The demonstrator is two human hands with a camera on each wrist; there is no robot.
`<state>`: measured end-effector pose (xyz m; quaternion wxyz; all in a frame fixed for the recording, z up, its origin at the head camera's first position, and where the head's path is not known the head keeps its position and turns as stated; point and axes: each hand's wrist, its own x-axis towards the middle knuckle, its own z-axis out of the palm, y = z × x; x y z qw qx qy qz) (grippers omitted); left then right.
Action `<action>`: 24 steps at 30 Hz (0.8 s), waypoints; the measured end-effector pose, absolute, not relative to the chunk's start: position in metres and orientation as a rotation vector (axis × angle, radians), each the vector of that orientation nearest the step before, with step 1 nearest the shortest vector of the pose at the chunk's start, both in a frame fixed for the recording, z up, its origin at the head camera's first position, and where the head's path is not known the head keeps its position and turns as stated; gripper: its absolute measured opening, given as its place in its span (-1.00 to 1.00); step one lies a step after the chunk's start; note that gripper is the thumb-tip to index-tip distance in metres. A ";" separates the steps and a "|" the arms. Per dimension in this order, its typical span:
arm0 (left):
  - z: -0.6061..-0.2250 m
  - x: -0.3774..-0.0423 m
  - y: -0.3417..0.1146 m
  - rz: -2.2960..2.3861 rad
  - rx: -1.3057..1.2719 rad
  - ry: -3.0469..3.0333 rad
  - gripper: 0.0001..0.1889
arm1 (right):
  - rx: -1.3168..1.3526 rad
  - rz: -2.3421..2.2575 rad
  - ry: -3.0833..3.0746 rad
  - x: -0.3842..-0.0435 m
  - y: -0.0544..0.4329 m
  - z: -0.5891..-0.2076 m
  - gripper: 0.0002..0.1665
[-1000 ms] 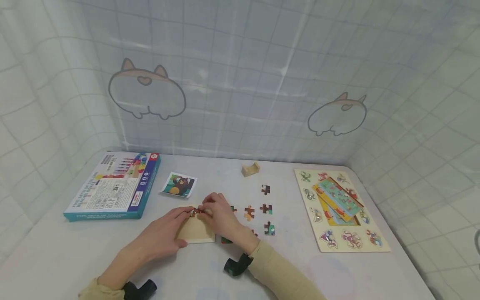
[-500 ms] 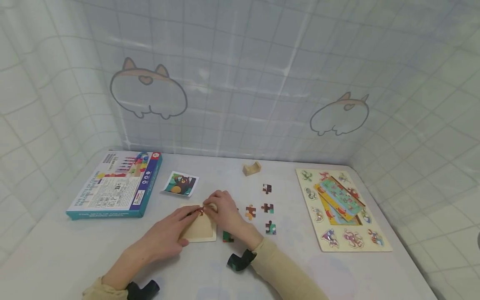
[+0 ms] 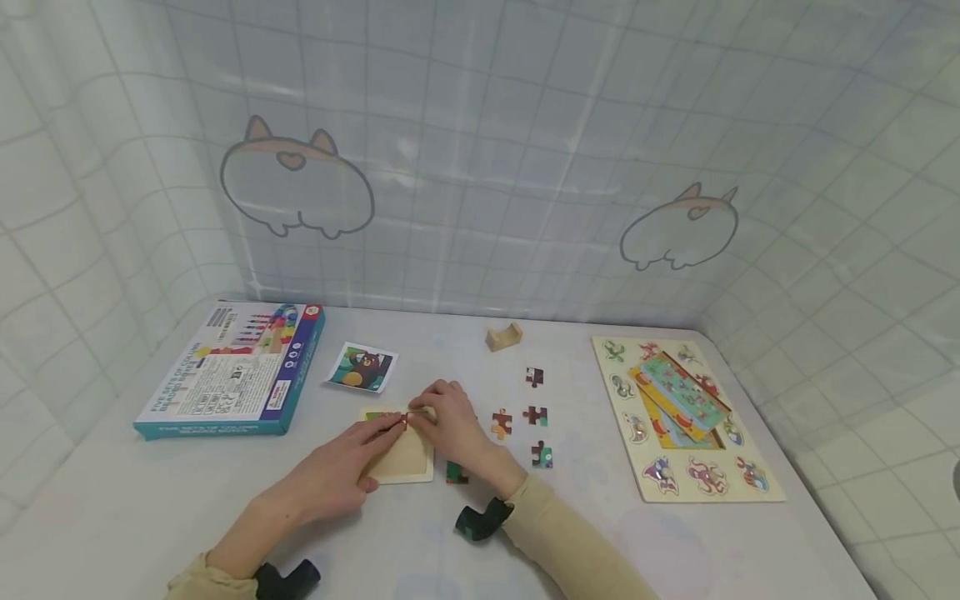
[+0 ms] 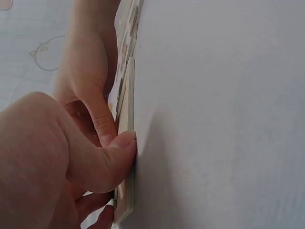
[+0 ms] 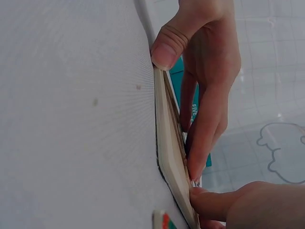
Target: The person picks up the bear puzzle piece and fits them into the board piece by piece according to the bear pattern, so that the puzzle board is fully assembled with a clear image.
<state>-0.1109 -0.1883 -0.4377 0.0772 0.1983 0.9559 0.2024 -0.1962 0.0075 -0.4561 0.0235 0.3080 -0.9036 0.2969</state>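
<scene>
A shallow wooden puzzle tray (image 3: 401, 463) lies in front of me, with coloured puzzle pieces (image 3: 372, 414) along its far edge. My left hand (image 3: 335, 467) holds the tray's left side, thumb at the rim and fingertips on the pieces inside. In the right wrist view that left thumb (image 5: 165, 55) presses the rim. My right hand (image 3: 454, 427) pinches a small brown jigsaw piece (image 3: 406, 422) at the tray's far side, its fingertips meeting the left ones. Fingers hide most of this piece. Loose jigsaw pieces (image 3: 501, 423) lie right of the tray, one partly under the right wrist.
Behind the tray lies a bear picture card (image 3: 363, 368). A boxed game (image 3: 232, 371) stands at left. A small wooden block (image 3: 503, 337) sits at the back. At right, a wooden peg board (image 3: 626, 417) bears two colourful cards (image 3: 678, 397).
Both hands' fingertips have shifted slightly right along the tray's far edge. The left fingers have spread over the brown piece, and green pieces at the far left corner now show.
</scene>
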 end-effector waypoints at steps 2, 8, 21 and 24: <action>-0.438 -0.111 -0.188 0.600 0.603 2.863 -0.21 | 0.946 0.927 -2.795 -0.197 0.007 -0.456 -0.79; -0.439 -0.111 -0.187 0.595 0.592 2.859 -0.21 | 0.928 0.959 -2.809 -0.197 0.008 -0.456 -0.78; -0.438 -0.110 -0.187 0.599 0.593 2.869 -0.22 | 0.933 0.977 -2.813 -0.198 0.008 -0.456 -0.78; -0.437 -0.109 -0.186 0.597 0.588 2.871 -0.22 | 0.927 0.984 -2.819 -0.198 0.008 -0.456 -0.78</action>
